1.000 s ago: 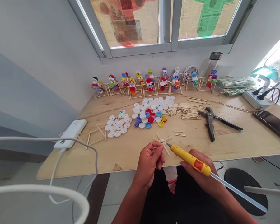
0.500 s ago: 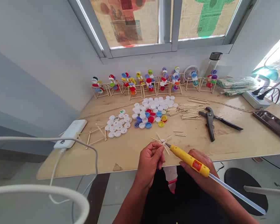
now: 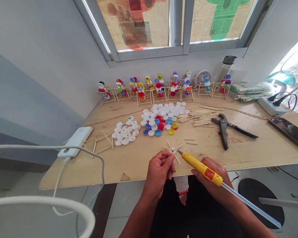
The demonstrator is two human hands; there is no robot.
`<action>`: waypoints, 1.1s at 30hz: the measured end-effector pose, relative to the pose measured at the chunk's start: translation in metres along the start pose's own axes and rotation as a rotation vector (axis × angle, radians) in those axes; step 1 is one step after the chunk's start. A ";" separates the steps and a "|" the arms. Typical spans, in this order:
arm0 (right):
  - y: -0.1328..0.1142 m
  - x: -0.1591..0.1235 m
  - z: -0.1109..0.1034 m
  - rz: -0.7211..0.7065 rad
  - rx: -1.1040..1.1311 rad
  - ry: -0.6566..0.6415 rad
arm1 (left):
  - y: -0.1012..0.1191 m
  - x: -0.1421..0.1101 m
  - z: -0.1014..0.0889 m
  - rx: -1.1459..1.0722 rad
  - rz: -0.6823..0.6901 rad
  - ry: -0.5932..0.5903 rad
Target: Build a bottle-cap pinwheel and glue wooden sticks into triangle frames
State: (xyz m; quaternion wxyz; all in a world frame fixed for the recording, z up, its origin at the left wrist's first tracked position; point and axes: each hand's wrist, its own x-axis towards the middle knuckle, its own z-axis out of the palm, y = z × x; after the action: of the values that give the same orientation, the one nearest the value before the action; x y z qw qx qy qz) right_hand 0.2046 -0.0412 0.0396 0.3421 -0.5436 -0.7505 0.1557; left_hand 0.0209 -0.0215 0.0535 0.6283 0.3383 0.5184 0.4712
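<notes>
Left hand [image 3: 161,167]: fingers pinch the stick-spoked white hub [image 3: 173,150] at its near side, over the worktop [image 3: 141,163], likely steadying it. Right hand [image 3: 216,167] grips the yellow glue gun [image 3: 198,167], nozzle [image 3: 180,152] pointing to 10 o'clock at the hub, contact unclear; glue stick [image 3: 253,206] trails to 4. Bottle caps [image 3: 160,127] at hub's 11, cutters [image 3: 223,128] at 2, presumably for easy reach.
</notes>
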 end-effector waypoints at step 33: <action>0.005 0.005 0.003 -0.010 0.035 -0.033 | -0.002 0.004 -0.003 0.028 0.012 0.060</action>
State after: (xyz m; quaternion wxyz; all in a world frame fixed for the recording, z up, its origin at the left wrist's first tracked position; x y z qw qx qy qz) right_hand 0.2051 -0.0341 0.0361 0.3398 -0.5313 -0.7558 0.1760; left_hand 0.0187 -0.0190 0.0500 0.6047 0.3358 0.5417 0.4777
